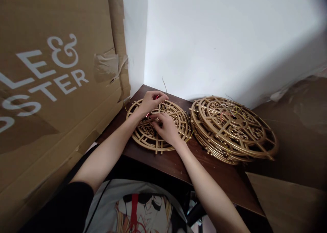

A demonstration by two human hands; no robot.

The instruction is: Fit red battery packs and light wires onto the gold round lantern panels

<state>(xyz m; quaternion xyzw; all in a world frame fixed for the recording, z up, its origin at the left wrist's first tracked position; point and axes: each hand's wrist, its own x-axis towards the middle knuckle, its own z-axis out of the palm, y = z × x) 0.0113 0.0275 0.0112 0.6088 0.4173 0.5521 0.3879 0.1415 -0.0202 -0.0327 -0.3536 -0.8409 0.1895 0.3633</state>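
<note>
A round gold openwork disc (143, 135) lies flat on the dark brown table (176, 163), close to the corner of the white wall. Both my hands rest on its centre. My left hand (150, 102) has its fingers curled and pinched round a thin red wire that shows between them. My right hand (167, 127) lies just below and to the right, fingers bent and pressed together at the disc's hub; what they hold is hidden. A thin wire end sticks up behind my left hand.
A stack of several similar gold discs (233, 129) with thin wires at the hub sits to the right. A large printed cardboard box (51, 90) leans along the left. Brown sheets (293, 124) stand at the right.
</note>
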